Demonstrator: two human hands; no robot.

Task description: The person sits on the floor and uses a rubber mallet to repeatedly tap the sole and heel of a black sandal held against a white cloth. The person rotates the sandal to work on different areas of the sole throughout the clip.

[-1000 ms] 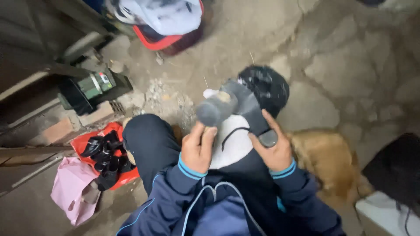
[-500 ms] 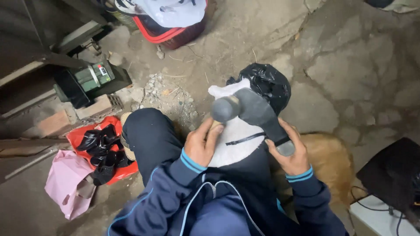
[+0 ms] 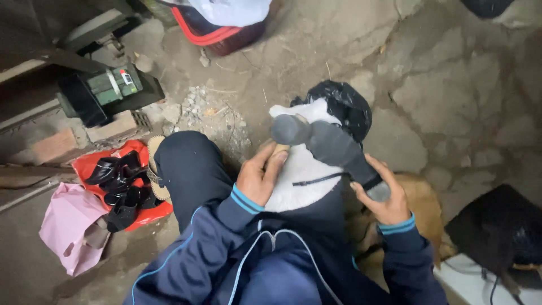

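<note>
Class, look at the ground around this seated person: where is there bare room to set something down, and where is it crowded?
Bare cracked ground lies right of the black plastic bag, and more between that bag and the red-rimmed basket. Crowded: the left side, with the black sandals on a red bag, pink bag, bricks and dark machine.

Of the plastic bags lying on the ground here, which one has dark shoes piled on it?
The red plastic bag beside the person's left knee carries the black shoes. The pink plastic bag next to it and the black plastic bag ahead carry none.
</note>
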